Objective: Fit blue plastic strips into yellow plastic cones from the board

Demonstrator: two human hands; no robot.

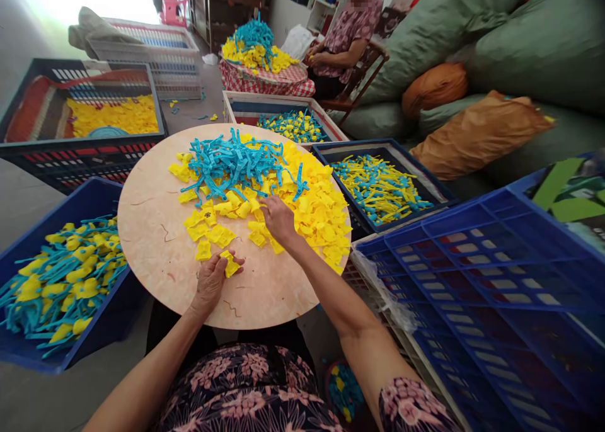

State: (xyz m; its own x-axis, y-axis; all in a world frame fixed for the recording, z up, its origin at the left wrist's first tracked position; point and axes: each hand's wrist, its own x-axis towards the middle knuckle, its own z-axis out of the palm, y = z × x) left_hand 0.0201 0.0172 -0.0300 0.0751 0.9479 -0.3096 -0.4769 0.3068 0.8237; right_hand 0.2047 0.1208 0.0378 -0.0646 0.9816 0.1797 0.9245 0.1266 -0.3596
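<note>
A round wooden board (155, 243) lies in front of me, carrying a heap of small yellow plastic pieces (316, 211) and a tangle of blue plastic strips (231, 161). My left hand (210, 284) sits near the board's front edge, fingers curled round one yellow piece (230, 265). Farther in, my right hand (278, 218) reaches palm down into the yellow heap, its fingers bent among the pieces; what they grip is hidden.
A blue crate (94, 199) at my left holds joined blue-and-yellow parts. More such crates (382, 148) stand behind the board. A stack of blue crates (477, 274) rises at right. Another person (347, 35) sits at the back by a second heaped table (265, 76). Green sacks (520, 41) lie behind.
</note>
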